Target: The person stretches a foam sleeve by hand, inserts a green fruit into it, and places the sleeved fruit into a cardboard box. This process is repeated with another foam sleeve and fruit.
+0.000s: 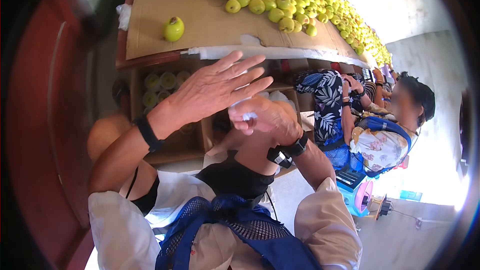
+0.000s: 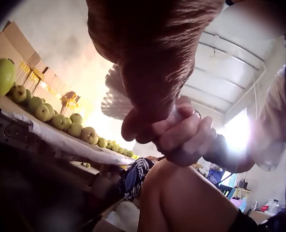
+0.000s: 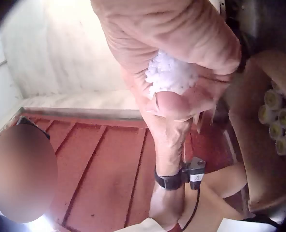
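My right hand (image 1: 265,117) is curled, and a bit of white foam netting (image 1: 248,116) shows between its fingers. In the right wrist view this white foam (image 3: 169,72) is bunched in the grip, against the thumb. My left hand (image 1: 212,87) crosses just above the right hand, its fingers straight and spread. In the left wrist view the two hands overlap, and a ribbed white foam piece (image 2: 116,94) shows behind the left hand. Beneath the hands is a cardboard box (image 1: 202,132) with round fruit in white sleeves (image 1: 160,82).
A cardboard-covered table (image 1: 210,25) lies ahead, heaped with yellow-green, apple-like fruit (image 1: 285,2). One single fruit (image 1: 174,29) sits apart on its left side. On my right sits another person (image 1: 382,140), with a blue and pink machine (image 1: 355,190) beside them. A red door (image 1: 55,120) stands to my left.
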### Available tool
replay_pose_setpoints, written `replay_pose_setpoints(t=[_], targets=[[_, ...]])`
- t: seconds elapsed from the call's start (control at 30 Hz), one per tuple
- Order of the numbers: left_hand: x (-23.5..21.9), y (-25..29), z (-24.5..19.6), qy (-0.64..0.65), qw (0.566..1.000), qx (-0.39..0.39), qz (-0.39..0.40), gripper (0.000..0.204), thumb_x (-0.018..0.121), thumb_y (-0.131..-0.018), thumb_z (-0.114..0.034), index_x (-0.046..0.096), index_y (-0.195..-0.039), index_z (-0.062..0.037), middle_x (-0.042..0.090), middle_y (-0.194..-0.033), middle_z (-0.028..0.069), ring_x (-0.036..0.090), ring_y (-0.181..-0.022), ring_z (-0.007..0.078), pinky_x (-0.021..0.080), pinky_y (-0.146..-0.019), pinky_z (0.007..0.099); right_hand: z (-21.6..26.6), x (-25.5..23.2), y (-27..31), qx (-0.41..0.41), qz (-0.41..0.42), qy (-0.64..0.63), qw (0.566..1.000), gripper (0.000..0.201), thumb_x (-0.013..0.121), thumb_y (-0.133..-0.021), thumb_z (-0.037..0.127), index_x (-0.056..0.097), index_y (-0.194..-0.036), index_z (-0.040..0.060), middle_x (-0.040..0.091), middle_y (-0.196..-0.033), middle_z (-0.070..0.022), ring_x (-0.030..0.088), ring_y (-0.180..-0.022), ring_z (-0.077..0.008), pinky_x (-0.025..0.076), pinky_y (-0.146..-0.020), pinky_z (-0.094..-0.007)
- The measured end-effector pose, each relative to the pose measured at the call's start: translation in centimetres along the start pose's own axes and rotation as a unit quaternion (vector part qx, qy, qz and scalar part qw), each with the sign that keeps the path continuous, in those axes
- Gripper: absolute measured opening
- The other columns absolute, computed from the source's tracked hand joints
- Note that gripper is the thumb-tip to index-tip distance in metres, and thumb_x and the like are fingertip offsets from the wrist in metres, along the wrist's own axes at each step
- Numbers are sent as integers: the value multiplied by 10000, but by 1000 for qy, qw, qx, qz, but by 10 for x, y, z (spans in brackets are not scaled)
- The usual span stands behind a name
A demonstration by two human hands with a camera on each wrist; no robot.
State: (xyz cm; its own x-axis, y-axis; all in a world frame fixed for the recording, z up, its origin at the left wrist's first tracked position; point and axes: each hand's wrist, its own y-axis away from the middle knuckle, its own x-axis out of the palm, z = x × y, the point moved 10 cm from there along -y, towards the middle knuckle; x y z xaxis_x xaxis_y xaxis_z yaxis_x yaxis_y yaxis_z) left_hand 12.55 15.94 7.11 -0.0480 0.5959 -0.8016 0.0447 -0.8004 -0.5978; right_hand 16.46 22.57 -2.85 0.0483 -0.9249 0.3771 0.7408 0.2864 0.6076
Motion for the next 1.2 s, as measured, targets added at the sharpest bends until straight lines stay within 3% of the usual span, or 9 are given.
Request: replay_pose_setpoints(t=[0.1,0.13,0.23,0.27,0.47,0.83,0.87,0.93,1.2], targets=[[18,8,-7,24,999,24,33,649,616,-865,-148,488,-1501,-129,587,-1332,53,386,-1484,236,325,-1233,495,-12,3,6,12,24,25,999,170,709,-871,169,596,-856,43,534,-699,-20,522,-555,-144,369,-491,-272],[12,8,-13,30,999,39,-10,610,610,-863,-123,509,-1464,-90,614,-1087,56,524,-1337,248,343,-1223,501,-20,3,6,21,37,29,999,168,713,-872,164,599,-866,40,537,-694,-20,523,-542,-141,376,-488,-269],[30,14,-22,89,991,47,83,594,621,-846,-116,515,-1427,-54,570,-935,54,612,-1120,250,360,-1209,503,-46,13,11,50,69,18,996,183,738,-872,167,615,-893,34,553,-664,-19,527,-509,-123,396,-461,-263],[23,13,-27,87,994,57,14,412,646,-805,-136,626,-1205,-40,520,-844,48,601,-904,231,467,-1081,447,-56,13,11,59,81,19,995,192,740,-866,188,620,-881,38,560,-662,-18,532,-517,-117,403,-463,-263],[37,23,-37,101,989,37,103,117,663,-751,-158,566,-760,-92,534,-842,51,563,-835,208,480,-761,340,-69,14,12,65,134,145,978,269,733,-925,291,617,-840,64,535,-607,14,507,-491,-97,376,-454,-259],[52,40,-35,170,978,-29,120,140,710,-765,-119,601,-828,-56,623,-768,84,651,-774,251,519,-683,369,-71,-11,10,131,100,297,940,234,773,-889,235,726,-1022,48,626,-660,-12,593,-570,-114,449,-524,-310],[55,43,-35,177,974,-43,133,151,716,-761,-115,602,-834,-46,637,-762,100,666,-760,268,524,-657,385,-62,-9,6,53,92,343,933,256,773,-889,255,726,-1041,54,646,-681,-23,617,-587,-153,468,-550,-345],[58,46,-34,188,967,-63,158,174,728,-754,-107,604,-846,-28,665,-750,133,698,-730,301,534,-605,418,-37,5,6,-111,68,429,894,301,772,-888,296,726,-1079,68,688,-723,-44,664,-622,-229,507,-603,-415],[59,50,-34,232,903,-253,257,319,771,-776,-139,596,-950,64,697,-788,251,709,-756,437,558,-658,511,1,4,24,-154,-86,734,656,249,719,-840,264,708,-981,58,738,-824,-182,717,-765,-410,561,-685,-514]])
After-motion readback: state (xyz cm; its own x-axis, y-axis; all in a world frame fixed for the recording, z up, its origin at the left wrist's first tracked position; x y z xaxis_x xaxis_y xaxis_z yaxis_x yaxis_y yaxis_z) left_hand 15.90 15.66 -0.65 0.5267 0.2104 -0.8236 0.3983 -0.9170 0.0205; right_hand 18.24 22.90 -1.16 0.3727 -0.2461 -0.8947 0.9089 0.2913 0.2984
